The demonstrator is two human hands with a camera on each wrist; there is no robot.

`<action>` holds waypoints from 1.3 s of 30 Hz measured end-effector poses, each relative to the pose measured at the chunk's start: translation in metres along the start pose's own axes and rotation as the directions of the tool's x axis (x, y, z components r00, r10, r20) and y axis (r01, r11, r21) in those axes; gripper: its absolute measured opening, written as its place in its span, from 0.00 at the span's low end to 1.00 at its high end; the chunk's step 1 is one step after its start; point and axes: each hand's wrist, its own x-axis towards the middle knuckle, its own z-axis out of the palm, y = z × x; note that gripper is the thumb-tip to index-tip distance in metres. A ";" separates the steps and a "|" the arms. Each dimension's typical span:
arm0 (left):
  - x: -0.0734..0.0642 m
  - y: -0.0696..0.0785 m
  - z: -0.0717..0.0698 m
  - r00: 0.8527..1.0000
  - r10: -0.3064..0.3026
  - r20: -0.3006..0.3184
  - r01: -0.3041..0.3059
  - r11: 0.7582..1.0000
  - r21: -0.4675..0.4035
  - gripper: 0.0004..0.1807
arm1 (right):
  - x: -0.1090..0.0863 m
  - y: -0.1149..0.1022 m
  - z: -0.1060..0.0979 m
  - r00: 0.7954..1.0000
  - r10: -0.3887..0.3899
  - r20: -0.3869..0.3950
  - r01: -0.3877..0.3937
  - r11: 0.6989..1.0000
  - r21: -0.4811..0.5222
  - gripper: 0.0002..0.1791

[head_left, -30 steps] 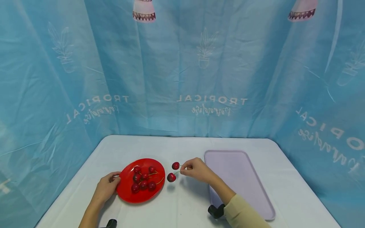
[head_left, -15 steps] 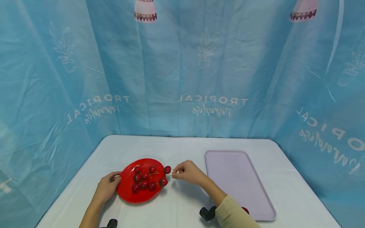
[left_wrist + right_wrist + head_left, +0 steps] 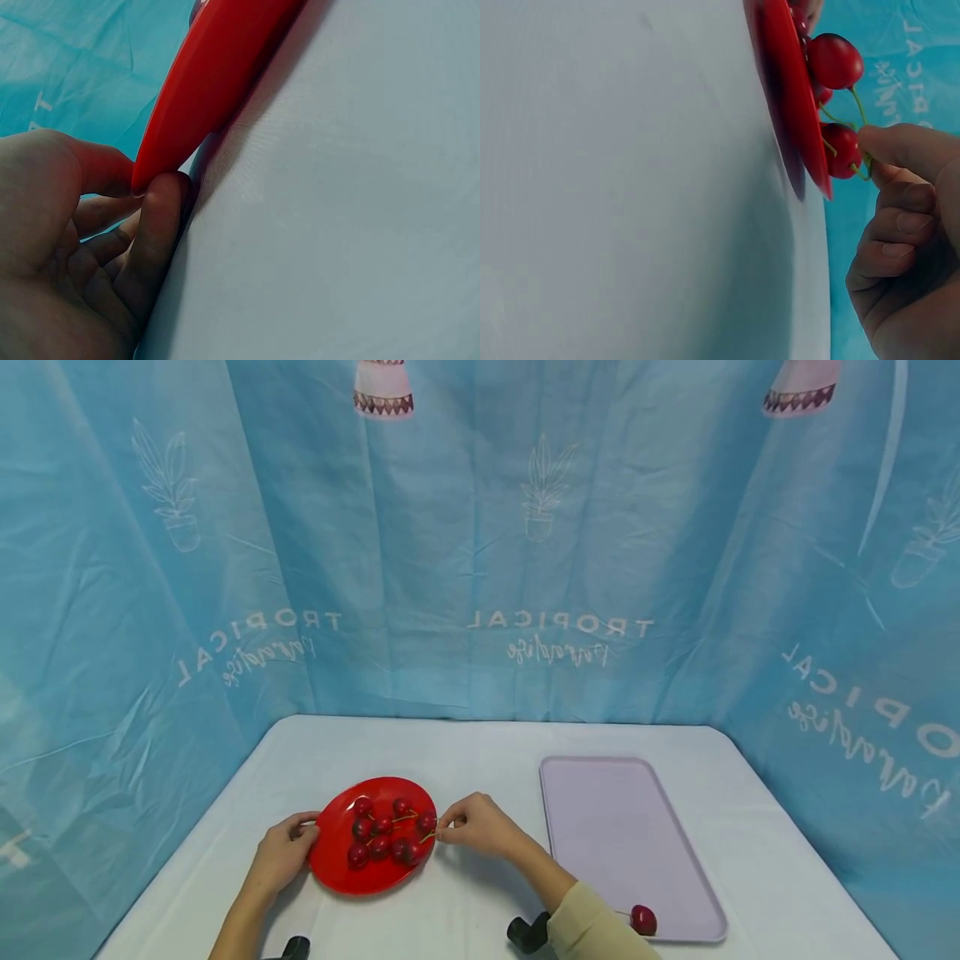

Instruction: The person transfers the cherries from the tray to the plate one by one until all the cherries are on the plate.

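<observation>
On the left of the table lies a red plate point(image 3: 327, 852) bearing several dark red cherries point(image 3: 379, 846) with green stems. My left hand point(image 3: 277, 857) pinches the plate's left rim; in the left wrist view the thumb point(image 3: 112, 171) is on one side of the rim and a finger on the other. At the plate's right side, my right hand point(image 3: 483, 827) pinches thin green stems between thumb and forefinger. The stems lead to a pair of cherries point(image 3: 835, 61) over the plate, close to the others; the remaining right fingers are curled in.
A pale lilac tray point(image 3: 600, 810) lies to the right, with a single cherry point(image 3: 642, 920) at its near edge, beside the right sleeve point(image 3: 596, 927). Blue printed curtains point(image 3: 480, 568) stand around the white table point(image 3: 480, 743).
My right hand has moved left, bringing the pair of cherries from beside the plate to over it. The cherry on the tray has come out from behind the sleeve. My left hand stays on the rim.
</observation>
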 end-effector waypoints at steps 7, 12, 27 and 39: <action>0.001 -0.001 0.001 1.000 0.004 -0.012 -0.004 1.000 0.016 0.22 | 0.004 -0.002 0.011 1.000 0.017 -0.011 -0.017 1.000 -0.005 0.04; 0.002 -0.002 0.003 1.000 0.007 -0.008 -0.007 1.000 0.020 0.22 | 0.005 -0.003 0.019 0.999 0.030 -0.020 -0.030 1.000 -0.005 0.04; 0.000 0.000 0.001 1.000 0.002 -0.005 -0.002 1.000 0.013 0.22 | 0.010 -0.006 0.035 0.995 0.079 -0.063 -0.079 0.997 0.002 0.04; -0.002 -0.002 -0.002 0.999 0.044 -0.006 -0.044 0.999 0.021 0.23 | 0.006 -0.008 0.027 0.995 0.072 -0.064 -0.071 0.997 0.016 0.04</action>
